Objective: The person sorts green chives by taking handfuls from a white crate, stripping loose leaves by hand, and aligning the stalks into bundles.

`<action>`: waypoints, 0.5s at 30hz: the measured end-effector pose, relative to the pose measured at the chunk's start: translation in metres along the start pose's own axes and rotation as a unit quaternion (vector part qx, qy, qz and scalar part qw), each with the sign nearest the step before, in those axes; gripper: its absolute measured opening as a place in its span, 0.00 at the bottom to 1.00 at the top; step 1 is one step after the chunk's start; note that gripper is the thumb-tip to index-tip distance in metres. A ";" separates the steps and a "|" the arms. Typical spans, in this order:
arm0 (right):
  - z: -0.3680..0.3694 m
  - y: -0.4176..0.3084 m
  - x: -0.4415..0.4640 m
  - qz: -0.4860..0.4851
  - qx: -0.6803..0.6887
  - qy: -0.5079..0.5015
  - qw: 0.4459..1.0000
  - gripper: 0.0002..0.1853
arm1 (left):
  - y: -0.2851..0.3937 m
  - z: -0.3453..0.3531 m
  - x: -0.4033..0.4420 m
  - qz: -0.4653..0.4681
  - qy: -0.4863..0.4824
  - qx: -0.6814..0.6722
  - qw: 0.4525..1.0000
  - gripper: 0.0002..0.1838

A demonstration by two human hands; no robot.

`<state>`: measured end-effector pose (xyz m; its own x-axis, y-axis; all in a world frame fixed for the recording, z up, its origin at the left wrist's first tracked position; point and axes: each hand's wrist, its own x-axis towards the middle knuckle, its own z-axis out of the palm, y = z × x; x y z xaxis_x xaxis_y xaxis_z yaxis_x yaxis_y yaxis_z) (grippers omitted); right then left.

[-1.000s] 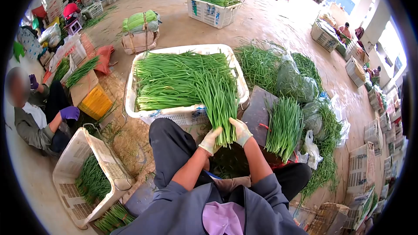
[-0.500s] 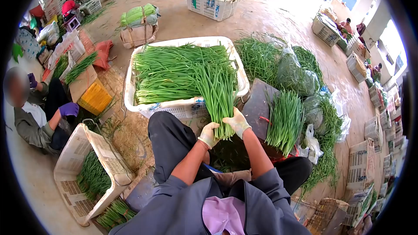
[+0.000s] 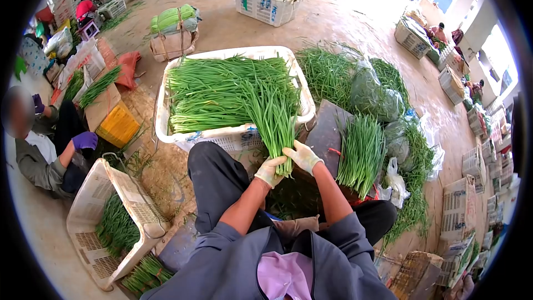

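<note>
Both my hands, in pale gloves, close round the lower end of a bunch of long green stalks (image 3: 273,116). My left hand (image 3: 270,171) wraps its left side, and my right hand (image 3: 303,157) grips its right side slightly higher. The tips of the bunch lie over the front right part of a white crate (image 3: 161,122) filled with more green stalks (image 3: 211,91). To the right of my hands, another bunch (image 3: 361,155) rests on a dark board (image 3: 327,133), with a bit of red tie beside it.
Loose greens (image 3: 327,78) and plastic bags (image 3: 369,91) lie at the right. A tipped white crate (image 3: 91,189) stands at the lower left, near a seated co-worker (image 3: 41,161) in purple gloves. Another full crate (image 3: 266,8) is further off.
My hands have drawn closer together round the bunch, and its lower end looks narrower. The bunch has moved slightly back toward me since the earliest frame.
</note>
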<state>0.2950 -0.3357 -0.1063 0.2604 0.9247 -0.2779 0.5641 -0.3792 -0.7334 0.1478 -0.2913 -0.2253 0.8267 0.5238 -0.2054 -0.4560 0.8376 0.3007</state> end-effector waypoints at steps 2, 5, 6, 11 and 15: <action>0.006 0.012 -0.001 -0.036 0.012 0.036 0.999 0.32 | 0.003 0.007 -0.003 0.022 0.010 0.024 0.999 0.19; -0.005 -0.016 -0.048 -0.115 -0.060 0.153 0.980 0.22 | 0.006 0.009 -0.004 0.007 0.004 0.017 1.000 0.18; -0.003 -0.014 -0.062 -0.204 -0.084 0.137 0.966 0.17 | 0.005 0.012 -0.005 0.004 0.005 0.014 1.000 0.18; 0.016 -0.014 -0.072 -0.287 -0.217 0.167 0.918 0.07 | 0.004 0.016 -0.002 0.001 0.023 0.033 0.999 0.17; 0.015 -0.020 -0.093 -0.283 -0.029 0.121 0.951 0.04 | 0.007 0.015 -0.006 0.018 0.035 0.025 0.999 0.17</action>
<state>0.2478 -0.4134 -0.0751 0.0701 0.9490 0.3074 0.7081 0.1697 -0.6854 0.1445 -0.2905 -0.2078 0.7840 0.5647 -0.2577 -0.4664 0.8099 0.3558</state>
